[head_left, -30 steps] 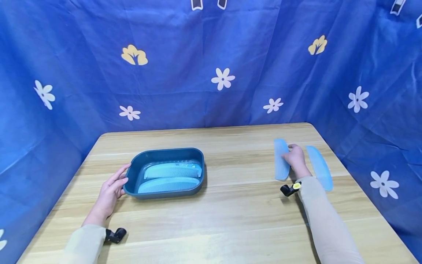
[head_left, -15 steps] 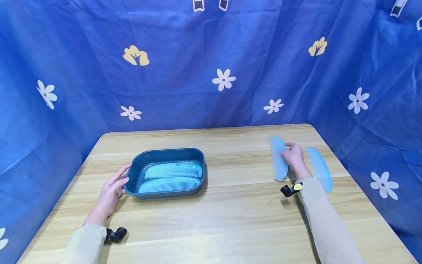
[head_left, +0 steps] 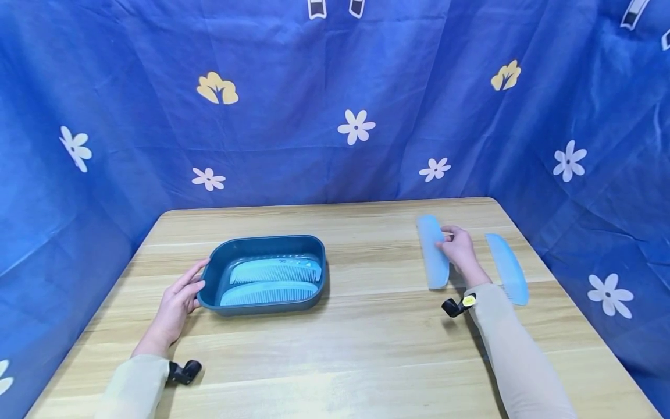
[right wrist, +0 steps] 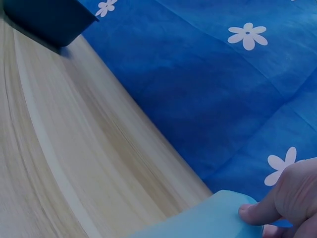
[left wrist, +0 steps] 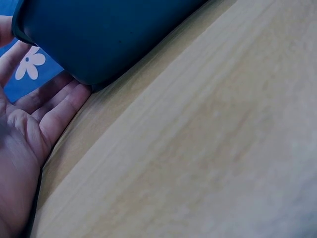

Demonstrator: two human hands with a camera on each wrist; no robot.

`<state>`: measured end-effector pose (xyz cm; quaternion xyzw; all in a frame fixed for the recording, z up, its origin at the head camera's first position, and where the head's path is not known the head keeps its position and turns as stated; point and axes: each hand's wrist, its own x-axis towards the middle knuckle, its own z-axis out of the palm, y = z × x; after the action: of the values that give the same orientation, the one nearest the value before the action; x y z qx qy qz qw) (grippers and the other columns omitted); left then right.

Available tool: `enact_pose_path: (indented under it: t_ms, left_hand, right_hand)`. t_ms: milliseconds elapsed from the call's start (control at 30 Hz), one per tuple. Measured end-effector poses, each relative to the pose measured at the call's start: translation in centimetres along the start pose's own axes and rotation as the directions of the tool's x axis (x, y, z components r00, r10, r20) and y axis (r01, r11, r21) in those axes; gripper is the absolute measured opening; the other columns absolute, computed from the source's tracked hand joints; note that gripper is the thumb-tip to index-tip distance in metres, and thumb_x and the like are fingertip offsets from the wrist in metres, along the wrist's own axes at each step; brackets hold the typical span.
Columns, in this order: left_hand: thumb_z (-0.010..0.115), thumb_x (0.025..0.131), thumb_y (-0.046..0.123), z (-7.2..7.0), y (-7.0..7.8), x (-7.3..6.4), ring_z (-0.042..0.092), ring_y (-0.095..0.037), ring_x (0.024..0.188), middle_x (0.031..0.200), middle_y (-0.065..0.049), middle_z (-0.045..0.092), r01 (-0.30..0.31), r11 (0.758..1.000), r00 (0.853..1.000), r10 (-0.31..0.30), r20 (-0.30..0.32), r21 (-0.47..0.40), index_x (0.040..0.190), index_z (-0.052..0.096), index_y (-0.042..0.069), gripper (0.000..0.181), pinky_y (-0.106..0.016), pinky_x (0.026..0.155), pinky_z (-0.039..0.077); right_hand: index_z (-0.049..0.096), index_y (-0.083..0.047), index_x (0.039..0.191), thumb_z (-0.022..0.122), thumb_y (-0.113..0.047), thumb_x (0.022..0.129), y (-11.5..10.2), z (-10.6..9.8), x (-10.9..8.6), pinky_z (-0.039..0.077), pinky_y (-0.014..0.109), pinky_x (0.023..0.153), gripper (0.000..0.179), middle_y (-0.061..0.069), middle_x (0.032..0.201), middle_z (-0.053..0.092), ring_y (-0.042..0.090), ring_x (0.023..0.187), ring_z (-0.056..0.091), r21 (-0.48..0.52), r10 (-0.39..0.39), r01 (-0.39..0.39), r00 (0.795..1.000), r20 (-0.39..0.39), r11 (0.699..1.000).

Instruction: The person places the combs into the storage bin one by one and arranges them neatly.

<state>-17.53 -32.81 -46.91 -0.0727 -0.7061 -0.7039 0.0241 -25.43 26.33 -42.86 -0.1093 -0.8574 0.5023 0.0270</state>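
Note:
My left hand (head_left: pixel 175 308) holds the left end of a dark teal plastic basin (head_left: pixel 262 311) in the head view. In the left wrist view its lower fingers (left wrist: pixel 64 111) touch the basin's outer wall near the bottom. Inside the basin lie two light blue combs, a rear comb (head_left: pixel 275 270) and a front comb (head_left: pixel 268 294). At the right, my right hand (head_left: pixel 459 250) pinches another light blue comb (head_left: pixel 432 253) by its curved back, between thumb and fingers. One more comb (head_left: pixel 508 269) lies on the table to the right of that hand.
The wooden table (head_left: pixel 335 361) has a blue patterned cloth (head_left: pixel 282 116) standing behind it and along both sides. Wrist-worn cameras, one on the left sleeve (head_left: pixel 184 372) and one on the right (head_left: pixel 456 305), stick out toward the table's middle.
My right hand has shifted left with its comb, widening the gap to the comb on the table. The left hand and the basin have stayed in place.

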Motion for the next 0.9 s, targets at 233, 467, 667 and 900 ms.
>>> enact_pose_path:
  t_ms: [233,467,667,900]
  left_hand:
    - [0.046,0.097,0.014,0.1,0.1,-0.1,0.058,-0.006,0.092,0.119,-0.004,0.045,0.009,1.000,1.000,-0.009,-0.009,0.021,0.143,0.038,0.011,0.046,-0.022,0.068,0.051]
    - [0.046,0.097,0.014,0.1,0.1,-0.1,0.057,-0.006,0.094,0.121,-0.006,0.042,0.008,0.999,1.000,-0.008,-0.012,0.040,0.143,0.038,0.012,0.046,-0.022,0.068,0.050]
    - [0.046,0.098,0.015,0.1,0.1,-0.1,0.059,-0.006,0.089,0.116,-0.005,0.048,0.003,0.999,1.000,-0.002,-0.015,0.043,0.143,0.037,0.011,0.046,-0.023,0.068,0.051]
    - [0.046,0.097,0.014,0.0,0.0,0.0,0.059,-0.006,0.088,0.114,-0.004,0.050,0.005,1.000,1.000,-0.005,-0.014,0.031,0.143,0.038,0.011,0.046,-0.023,0.068,0.051]
  right_hand:
    - [0.042,0.005,0.134,0.058,0.002,0.087,-0.4,0.6,-0.4,0.039,0.023,0.056,0.049,0.007,0.088,0.039,0.016,0.072,0.039,0.053,-0.014,0.013,1.000,0.025,0.999]
    - [0.045,0.002,0.133,0.060,0.002,0.087,-0.9,1.7,-1.0,0.038,0.022,0.052,0.049,0.007,0.089,0.042,0.015,0.069,0.040,0.079,-0.038,0.034,0.998,0.046,0.996]
    - [0.045,0.002,0.133,0.061,0.000,0.087,-1.6,2.7,-1.6,0.043,0.023,0.058,0.049,0.012,0.097,0.046,0.016,0.074,0.044,0.067,-0.112,0.106,0.991,0.079,0.992]
    - [0.047,-0.001,0.133,0.061,0.000,0.087,-3.0,3.4,-2.6,0.045,0.027,0.066,0.048,0.016,0.104,0.048,0.022,0.083,0.047,0.072,-0.133,0.125,0.983,0.126,0.990]
